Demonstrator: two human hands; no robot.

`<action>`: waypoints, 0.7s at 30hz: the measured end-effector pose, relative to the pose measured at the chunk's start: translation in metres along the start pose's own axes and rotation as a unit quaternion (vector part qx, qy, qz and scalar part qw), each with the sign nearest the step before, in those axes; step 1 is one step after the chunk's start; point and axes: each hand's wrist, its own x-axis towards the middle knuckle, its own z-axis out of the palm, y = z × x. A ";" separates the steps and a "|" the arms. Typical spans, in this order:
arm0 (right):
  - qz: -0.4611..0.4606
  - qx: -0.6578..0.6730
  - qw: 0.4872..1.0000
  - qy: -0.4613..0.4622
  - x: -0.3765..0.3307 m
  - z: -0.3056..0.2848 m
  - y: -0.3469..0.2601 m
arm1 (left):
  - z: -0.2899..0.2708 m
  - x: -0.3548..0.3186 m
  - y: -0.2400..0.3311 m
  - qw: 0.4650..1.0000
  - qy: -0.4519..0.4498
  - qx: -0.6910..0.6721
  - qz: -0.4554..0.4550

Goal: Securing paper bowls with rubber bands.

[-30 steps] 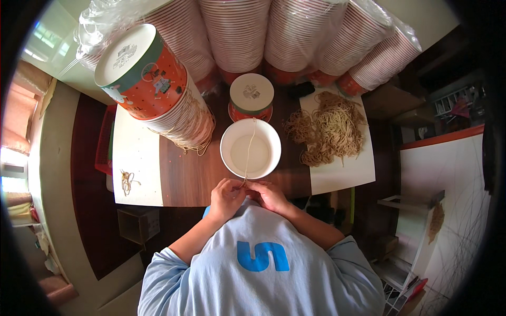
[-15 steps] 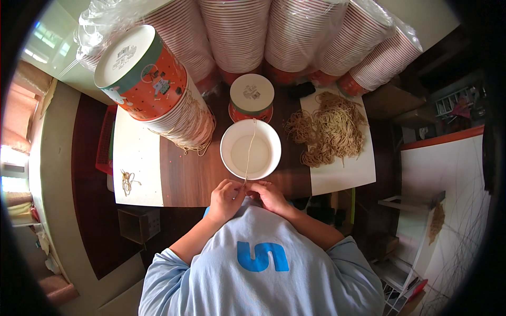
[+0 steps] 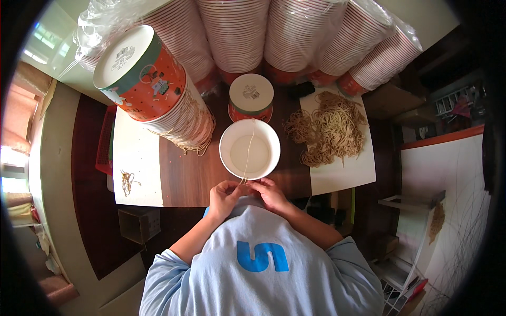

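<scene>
A round paper tub (image 3: 271, 148) stands mouth up on the brown table in front of me, its white inside showing. One pale string (image 3: 249, 149) runs across its mouth from the far rim to the near rim. At that near rim my left hand (image 3: 224, 198) pinches the string between thumb and fingers. Close beside it, my right hand (image 3: 271, 196) is closed too, its fingertips at the string's near end and partly hidden. Just behind the tub, an upside-down orange and green tub (image 3: 251, 94) shows its pale base.
At left rises a tall stack of upturned tubs (image 3: 161, 87) with strings hanging round its rims. A tangled pile of tan string (image 3: 337, 129) lies on a white board at right. Plastic-wrapped tub stacks (image 3: 234, 37) line the back. Loose string (image 3: 128, 183) lies at the left edge.
My hands have shifted slightly apart at the near rim, and the right fingertips have moved up a little. The string's near end has shifted slightly left.
</scene>
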 end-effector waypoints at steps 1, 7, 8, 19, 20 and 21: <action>-0.033 -0.060 0.998 0.005 0.002 -0.002 0.002 | 0.000 0.001 -0.002 1.000 0.000 0.000 0.000; -0.177 -0.300 0.937 0.023 0.006 -0.008 0.005 | -0.002 0.006 -0.014 0.999 -0.003 -0.030 -0.015; -0.194 -0.339 0.920 0.030 0.004 -0.006 0.003 | -0.003 0.006 -0.015 0.999 -0.006 -0.033 -0.015; -0.254 -0.356 0.894 0.098 -0.002 -0.006 0.002 | -0.007 -0.004 0.007 0.978 -0.100 -0.141 -0.120; -0.224 -0.349 0.907 0.077 -0.002 -0.010 0.003 | -0.009 -0.005 0.013 0.985 -0.104 -0.095 -0.101; -0.223 -0.350 0.907 0.076 -0.005 -0.011 0.004 | -0.010 -0.007 0.016 0.990 -0.106 -0.049 -0.082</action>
